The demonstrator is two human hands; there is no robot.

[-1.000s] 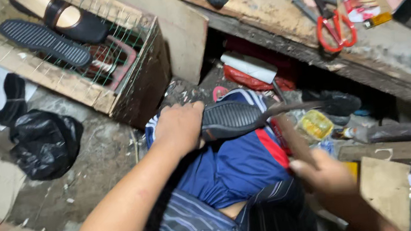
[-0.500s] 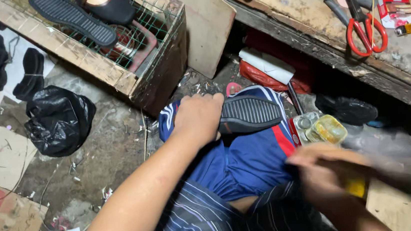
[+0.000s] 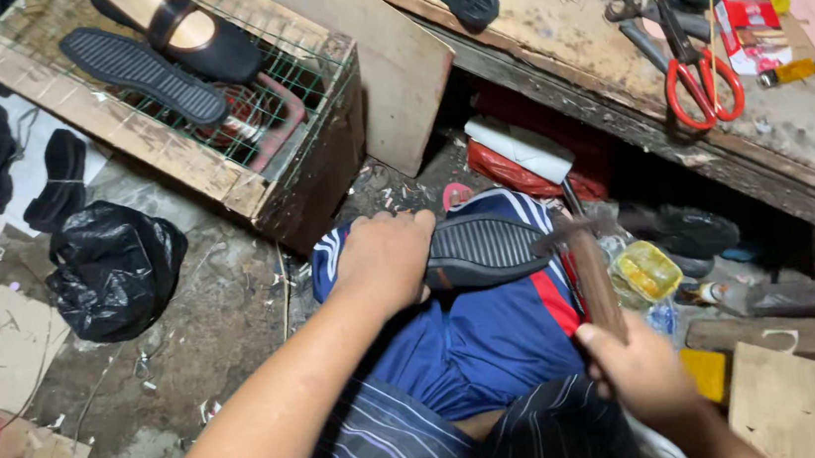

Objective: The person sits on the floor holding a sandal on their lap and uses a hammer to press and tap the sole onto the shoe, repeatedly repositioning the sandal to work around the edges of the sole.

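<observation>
My left hand presses down on a black shoe lying sole-up across my knee, which is covered in blue cloth with white and red stripes. The ribbed sole faces up and its toe points right. My right hand grips the wooden handle of a hammer. The hammer's head sits blurred at the toe end of the sole.
A wooden crate with a wire-mesh top at upper left carries a loose sole and a black shoe. A workbench at upper right holds red-handled scissors and soles. A black plastic bag lies on the littered floor. A yellow tin sits beside my knee.
My right hand has swung the hammer from a raised, sideways position down onto the toe end of the sole. My left hand keeps holding the shoe on my knee.
</observation>
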